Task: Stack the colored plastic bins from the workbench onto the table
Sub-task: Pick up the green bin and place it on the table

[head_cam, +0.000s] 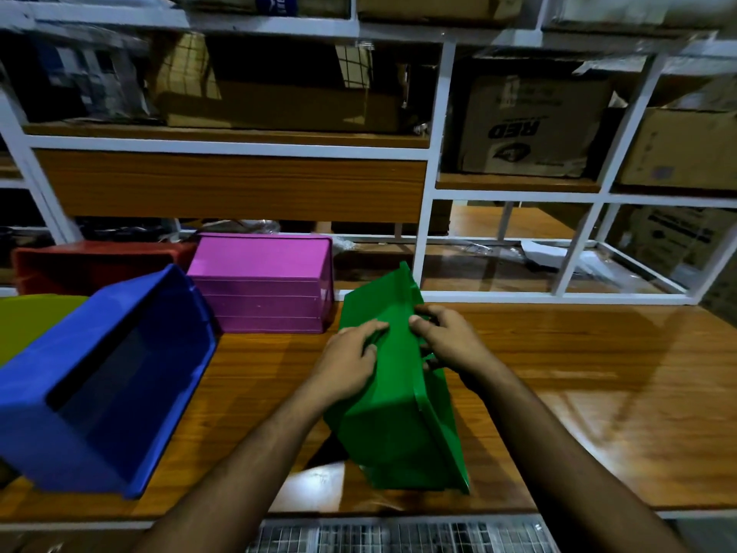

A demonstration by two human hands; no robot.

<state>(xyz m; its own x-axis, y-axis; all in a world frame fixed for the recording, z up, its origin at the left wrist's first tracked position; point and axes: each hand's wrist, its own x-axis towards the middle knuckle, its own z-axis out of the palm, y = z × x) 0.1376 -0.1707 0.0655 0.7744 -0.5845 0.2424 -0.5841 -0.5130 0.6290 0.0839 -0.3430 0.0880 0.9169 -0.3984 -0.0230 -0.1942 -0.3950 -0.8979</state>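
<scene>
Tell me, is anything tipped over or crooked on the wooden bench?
Yes. The green plastic bin is tilted steeply on edge, gripped by the left hand and right hand. The blue plastic bin leans too, its opening facing sideways. The pink plastic bin looks upside down, bottom showing.

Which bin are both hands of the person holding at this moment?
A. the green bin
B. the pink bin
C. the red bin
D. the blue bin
A: the left hand and the right hand both grip the green bin, tilted above the wooden workbench, while the blue bin, the pink bin and the red bin lie untouched to the left.
</scene>
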